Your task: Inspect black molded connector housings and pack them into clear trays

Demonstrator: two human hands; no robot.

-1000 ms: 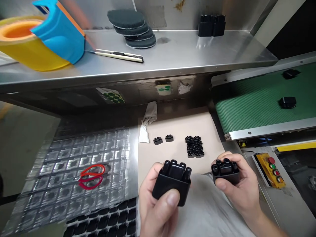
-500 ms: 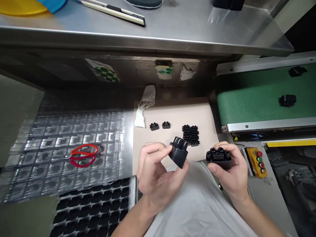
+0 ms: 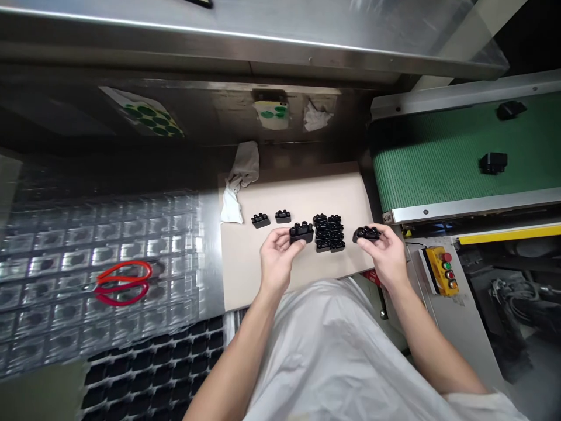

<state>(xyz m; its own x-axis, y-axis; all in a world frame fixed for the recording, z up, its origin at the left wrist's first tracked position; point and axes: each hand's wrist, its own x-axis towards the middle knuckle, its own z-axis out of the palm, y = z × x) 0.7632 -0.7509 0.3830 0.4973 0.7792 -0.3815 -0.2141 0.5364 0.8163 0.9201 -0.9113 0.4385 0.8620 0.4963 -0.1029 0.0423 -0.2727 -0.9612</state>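
Observation:
My left hand [image 3: 277,259] grips a black plastic part with round studs [image 3: 301,232], holding it low over the beige board [image 3: 245,257], just left of a block of several like parts [image 3: 328,232]. In my right hand [image 3: 385,255] is a second black part [image 3: 367,234], held at the right side of that block, near the board's right edge. Two single black parts [image 3: 270,218] lie on the board further left.
A green conveyor belt [image 3: 438,169] at the right carries two black parts [image 3: 493,162]. A yellow button box [image 3: 440,270] sits below it. Clear blister trays [image 3: 109,245] with red scissors [image 3: 120,282] lie left; a tray of black parts [image 3: 153,374] is at the bottom left. A steel shelf [image 3: 263,35] overhangs.
Both hands moved away from my body and down to the board, carrying their parts to either side of the block. The view has tilted down, so the shelf items are out of sight.

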